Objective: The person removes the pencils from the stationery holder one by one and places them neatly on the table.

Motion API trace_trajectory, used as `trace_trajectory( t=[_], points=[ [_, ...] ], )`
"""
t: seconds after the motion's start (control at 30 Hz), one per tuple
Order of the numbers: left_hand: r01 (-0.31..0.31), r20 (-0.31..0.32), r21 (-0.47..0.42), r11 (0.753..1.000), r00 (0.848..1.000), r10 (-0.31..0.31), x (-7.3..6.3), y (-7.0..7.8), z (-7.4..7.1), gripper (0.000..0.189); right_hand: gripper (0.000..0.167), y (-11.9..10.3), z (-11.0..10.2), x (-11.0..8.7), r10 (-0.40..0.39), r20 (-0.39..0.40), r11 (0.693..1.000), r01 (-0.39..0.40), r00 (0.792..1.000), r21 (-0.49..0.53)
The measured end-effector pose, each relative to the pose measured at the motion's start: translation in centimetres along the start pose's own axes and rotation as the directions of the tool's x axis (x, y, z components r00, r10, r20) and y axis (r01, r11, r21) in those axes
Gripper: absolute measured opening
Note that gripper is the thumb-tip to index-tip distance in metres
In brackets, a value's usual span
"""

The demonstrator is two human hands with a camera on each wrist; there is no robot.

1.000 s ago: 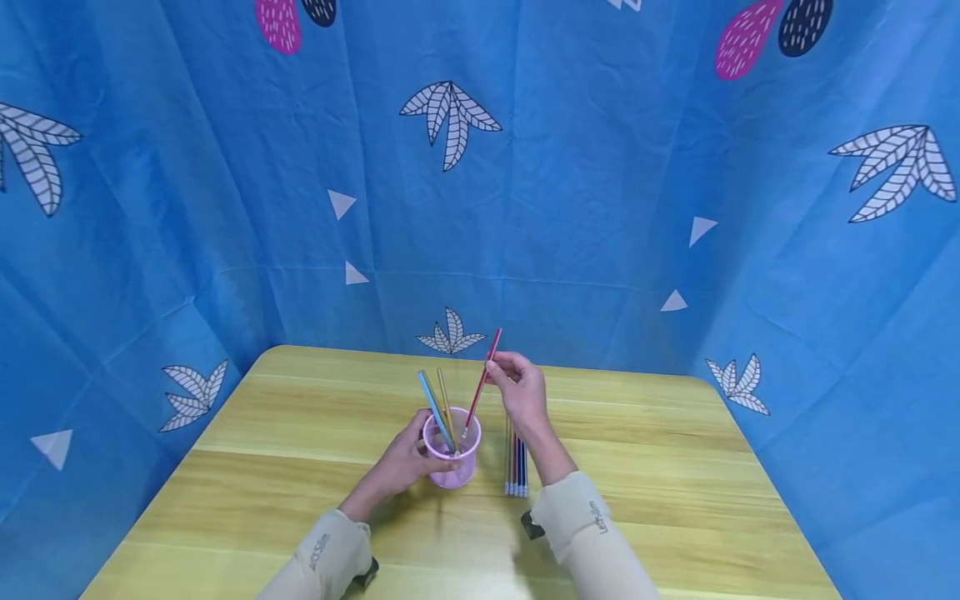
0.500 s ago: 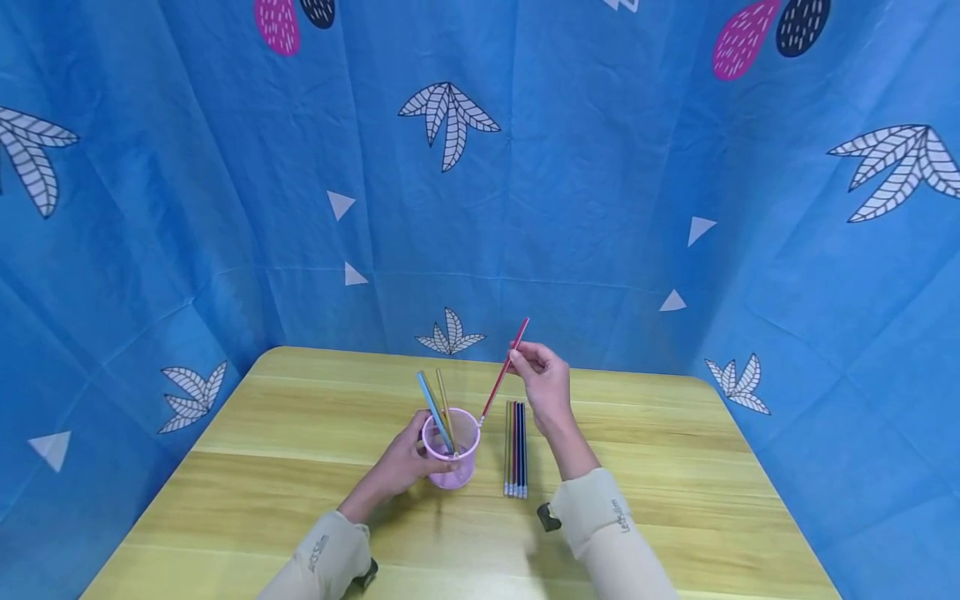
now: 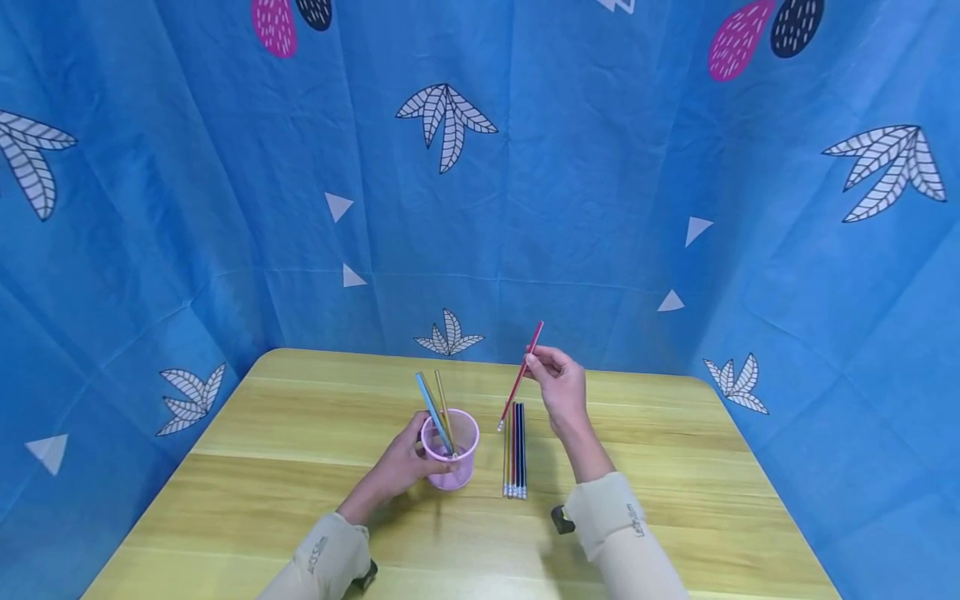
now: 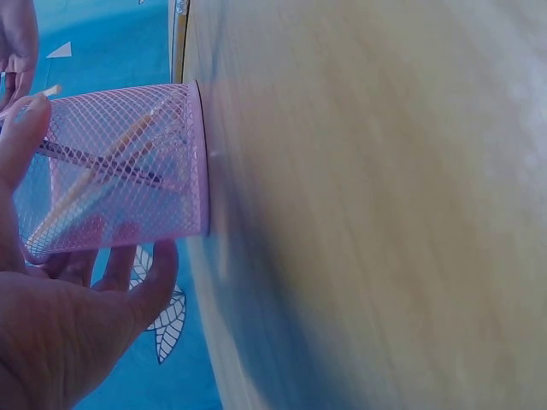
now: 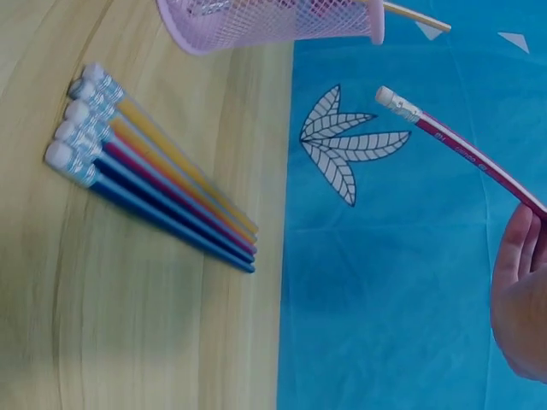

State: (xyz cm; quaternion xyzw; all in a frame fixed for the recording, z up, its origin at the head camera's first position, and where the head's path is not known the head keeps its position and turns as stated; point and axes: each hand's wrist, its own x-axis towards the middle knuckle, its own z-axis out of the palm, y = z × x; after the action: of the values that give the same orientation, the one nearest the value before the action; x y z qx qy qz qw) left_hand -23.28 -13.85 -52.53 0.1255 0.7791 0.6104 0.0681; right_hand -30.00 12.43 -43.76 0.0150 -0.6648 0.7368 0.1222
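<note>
My left hand (image 3: 397,468) grips a pink mesh pen cup (image 3: 459,477), its fingers and thumb round the side. The cup stands upright on the table; in the left wrist view its mesh (image 4: 128,162) shows pencils leaning inside. A blue pencil (image 3: 431,404) and a yellow pencil (image 3: 443,397) stick out over the rim. Up and to the right, my right hand (image 3: 566,396) pinches a red pencil (image 5: 474,155), tilted, eraser end down. That end is right of the cup, apart from it, near a row of pencils (image 3: 514,458).
The row holds several pencils side by side, yellow, red and dark blue, erasers (image 5: 77,111) toward me. Everything stands on a wood-grain table (image 3: 300,467). A blue patterned curtain (image 3: 585,208) closes off the back and both sides.
My right hand has carried the red pencil rightward; its eraser end has come out of the cup's mouth, past the rim, to near the row. The left hand and cup have stayed put.
</note>
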Motion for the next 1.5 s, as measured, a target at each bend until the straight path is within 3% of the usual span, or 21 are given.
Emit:
trace_trajectory(
  t=[0.87, 1.5],
  points=[
    [0.029, -0.013, -0.013, 0.999, 0.999, -0.029, 0.0, 0.3, 0.0, 0.080, 0.028, 1.7, -3.8, 0.1, 0.067, -0.054, 0.993, -0.072, 0.996, -0.093],
    [0.013, -0.013, 0.005, 1.000, 1.000, -0.013, 0.0, 0.0, 0.0, 0.081, 0.030, 3.1, -4.7, -0.3, 0.141, -0.056, 0.983, -0.147, 0.988, -0.113]
  ],
)
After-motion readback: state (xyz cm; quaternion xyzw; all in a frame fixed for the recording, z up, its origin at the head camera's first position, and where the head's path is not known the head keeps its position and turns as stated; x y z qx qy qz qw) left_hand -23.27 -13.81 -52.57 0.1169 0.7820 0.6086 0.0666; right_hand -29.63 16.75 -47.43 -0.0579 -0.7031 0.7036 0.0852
